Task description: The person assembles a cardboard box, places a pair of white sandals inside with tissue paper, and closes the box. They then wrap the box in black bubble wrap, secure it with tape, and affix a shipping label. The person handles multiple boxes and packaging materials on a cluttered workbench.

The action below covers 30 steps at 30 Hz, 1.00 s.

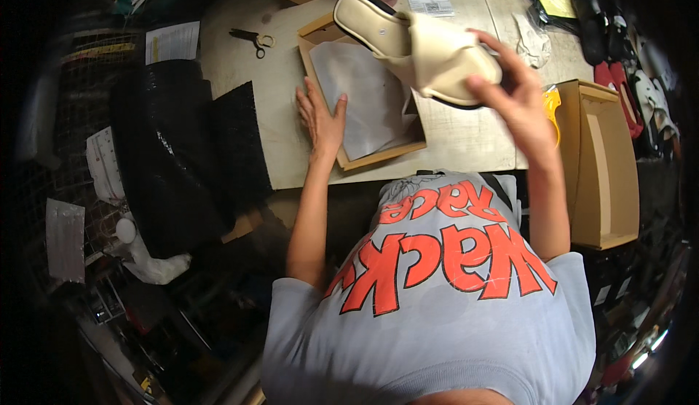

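Observation:
My right hand [512, 92] holds a cream sandal [415, 44] up above the table, gripping its toe end, with the heel pointing away to the upper left. Below it an open cardboard shoe box [378, 159] lies on the table, lined with grey tissue paper [364, 99]. My left hand [320, 117] rests flat on the box's left edge, fingers spread, thumb on the paper.
Scissors [253, 38] lie on the table at the back left. A second open cardboard box [606, 164] stands at the right table edge. Black mesh rolls [175, 150] sit at the left. Several shoes [641, 77] and bags lie at the far right.

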{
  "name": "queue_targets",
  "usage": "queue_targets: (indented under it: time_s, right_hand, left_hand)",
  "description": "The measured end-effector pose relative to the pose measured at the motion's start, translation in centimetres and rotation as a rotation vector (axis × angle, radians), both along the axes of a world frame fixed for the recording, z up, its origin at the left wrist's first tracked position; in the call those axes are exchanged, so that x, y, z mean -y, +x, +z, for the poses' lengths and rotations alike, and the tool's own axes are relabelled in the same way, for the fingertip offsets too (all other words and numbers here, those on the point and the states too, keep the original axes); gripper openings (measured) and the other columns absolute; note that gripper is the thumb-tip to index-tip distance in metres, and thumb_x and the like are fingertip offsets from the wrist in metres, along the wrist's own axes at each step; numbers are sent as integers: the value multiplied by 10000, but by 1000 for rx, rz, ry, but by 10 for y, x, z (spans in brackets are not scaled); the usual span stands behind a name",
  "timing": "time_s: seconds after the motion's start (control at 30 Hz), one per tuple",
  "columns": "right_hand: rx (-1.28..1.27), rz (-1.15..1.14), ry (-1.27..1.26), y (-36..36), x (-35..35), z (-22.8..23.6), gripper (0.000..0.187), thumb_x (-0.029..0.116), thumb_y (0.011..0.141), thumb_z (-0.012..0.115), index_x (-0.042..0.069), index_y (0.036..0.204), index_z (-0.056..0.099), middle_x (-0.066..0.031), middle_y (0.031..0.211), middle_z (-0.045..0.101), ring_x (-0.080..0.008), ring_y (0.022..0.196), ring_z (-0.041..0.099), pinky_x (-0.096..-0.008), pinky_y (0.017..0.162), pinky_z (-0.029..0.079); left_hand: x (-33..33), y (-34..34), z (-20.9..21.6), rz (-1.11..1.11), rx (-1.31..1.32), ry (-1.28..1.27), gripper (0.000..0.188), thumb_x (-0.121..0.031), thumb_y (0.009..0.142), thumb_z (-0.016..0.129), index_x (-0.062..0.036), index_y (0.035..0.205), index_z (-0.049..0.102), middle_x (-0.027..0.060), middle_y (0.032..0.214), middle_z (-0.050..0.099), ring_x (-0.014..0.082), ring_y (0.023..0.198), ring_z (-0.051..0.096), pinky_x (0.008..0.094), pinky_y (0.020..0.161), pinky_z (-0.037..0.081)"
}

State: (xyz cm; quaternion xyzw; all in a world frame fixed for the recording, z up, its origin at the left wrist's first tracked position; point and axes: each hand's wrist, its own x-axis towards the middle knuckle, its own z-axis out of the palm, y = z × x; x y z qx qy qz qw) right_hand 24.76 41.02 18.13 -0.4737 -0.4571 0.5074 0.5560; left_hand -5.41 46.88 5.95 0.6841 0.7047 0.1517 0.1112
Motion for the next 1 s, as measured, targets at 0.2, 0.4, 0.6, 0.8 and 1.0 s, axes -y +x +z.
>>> queue_targets:
  time_s: [0.2,0.4,0.6,0.8,1.0]
  right_hand:
    - [811,-190,335,-103,1,-71,567,53,840,609,19,1366,400,-226,1213,535,-389,1000,603,-393,810,533]
    - [1503,-107,195,-144,13,-144,326,45,798,510,-117,1076,564,-272,1304,480,-393,1251,452,-457,1083,355]
    - [1347,-157,64,-161,32,-154,335,98,799,495,-104,1042,606,-241,1357,466,-378,1315,395,-442,1047,360]
    - [1190,-293,29,-166,56,-141,332,12,745,585,-81,1064,590,-218,1291,513,-350,1298,424,-444,1045,370]
    - [1015,-622,222,-147,93,-114,240,30,801,623,-40,1027,583,-175,1074,594,-333,1100,561,-396,950,451]
  left_hand:
    - [-6,-18,-37,-222,394,48,730,-145,957,500,0,1491,24,302,1496,191,434,1372,247,432,1123,248]
    - [-13,-20,-39,-318,493,-21,638,-138,988,410,52,1476,46,257,1543,81,357,1435,122,375,1172,110]
    - [-19,-12,-37,-453,494,-65,627,-218,1013,363,59,1473,41,285,1531,81,371,1426,147,380,1166,154]
    - [-22,-8,-36,-557,545,-145,646,-253,1011,372,60,1474,47,292,1528,86,383,1421,156,386,1160,160]
    - [-18,-6,-47,-564,510,-42,689,-300,1003,414,65,1474,66,298,1522,120,379,1420,167,380,1159,142]
